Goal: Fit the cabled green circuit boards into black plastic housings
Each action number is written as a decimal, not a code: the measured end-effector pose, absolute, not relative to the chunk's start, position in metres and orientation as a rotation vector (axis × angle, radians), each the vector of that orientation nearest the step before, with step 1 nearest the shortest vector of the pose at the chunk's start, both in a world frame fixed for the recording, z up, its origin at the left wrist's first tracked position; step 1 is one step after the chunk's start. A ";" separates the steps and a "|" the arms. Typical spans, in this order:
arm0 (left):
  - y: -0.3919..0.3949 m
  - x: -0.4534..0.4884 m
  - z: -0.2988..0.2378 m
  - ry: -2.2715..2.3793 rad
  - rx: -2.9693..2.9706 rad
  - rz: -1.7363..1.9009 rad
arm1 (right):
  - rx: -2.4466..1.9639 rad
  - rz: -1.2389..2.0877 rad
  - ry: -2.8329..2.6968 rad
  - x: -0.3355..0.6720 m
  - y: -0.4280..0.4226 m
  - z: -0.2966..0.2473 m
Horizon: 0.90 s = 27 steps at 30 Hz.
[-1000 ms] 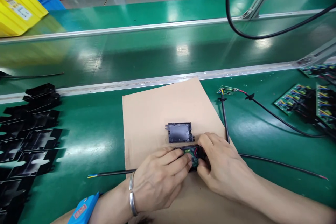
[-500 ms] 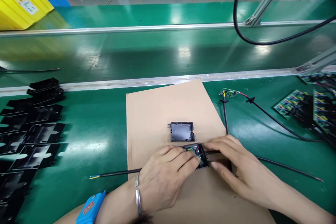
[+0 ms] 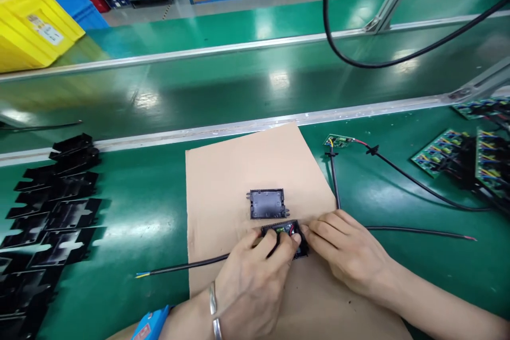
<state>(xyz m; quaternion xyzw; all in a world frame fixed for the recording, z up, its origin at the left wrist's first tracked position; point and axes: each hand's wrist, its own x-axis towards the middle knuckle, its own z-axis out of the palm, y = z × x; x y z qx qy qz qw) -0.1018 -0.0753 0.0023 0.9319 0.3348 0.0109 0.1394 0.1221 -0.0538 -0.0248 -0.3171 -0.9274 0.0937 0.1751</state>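
On a cardboard sheet [image 3: 223, 164] lies a black plastic case half [image 3: 304, 248] with a small green circuit board [image 3: 282, 230] inside. My left hand [image 3: 255, 276] has its fingers bent into the case, pressing on the board, much of which they hide. My right hand [image 3: 346, 249] is closed at the case's right end, fingers around the black cable where it leaves the case; the exact grip is hidden. The cable's left length [image 3: 187, 265] ends in bare coloured wires; the right length [image 3: 418, 230] comes out behind my right hand. Just beyond lies a second case half [image 3: 266, 204], open side up.
Black case parts [image 3: 64, 218] are stacked on the left of the green table. At the right lie wired circuit boards [image 3: 442, 154] and one board with cables [image 3: 338, 141]. A black cable [image 3: 358, 64] hangs above the far side. A yellow bin [image 3: 35, 32] stands far left.
My right hand's fingers have drawn together at the case's right end. My left fingers are more bent over the board. The view has tilted slightly.
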 end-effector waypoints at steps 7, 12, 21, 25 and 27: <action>-0.067 -0.143 0.022 1.105 2.347 0.578 | -0.947 0.425 -2.440 0.132 -0.056 -0.018; -0.065 -0.161 0.012 1.351 2.105 0.529 | -0.919 0.411 -2.499 0.105 -0.059 -0.001; -0.069 -0.145 -0.007 1.293 2.097 0.594 | -0.972 0.024 -2.752 0.038 -0.077 -0.012; -0.072 -0.143 -0.011 1.289 2.141 0.624 | -0.755 0.014 -2.927 0.032 -0.077 -0.011; -0.073 -0.143 -0.013 1.308 2.179 0.633 | -0.768 0.117 -2.935 0.039 -0.071 -0.006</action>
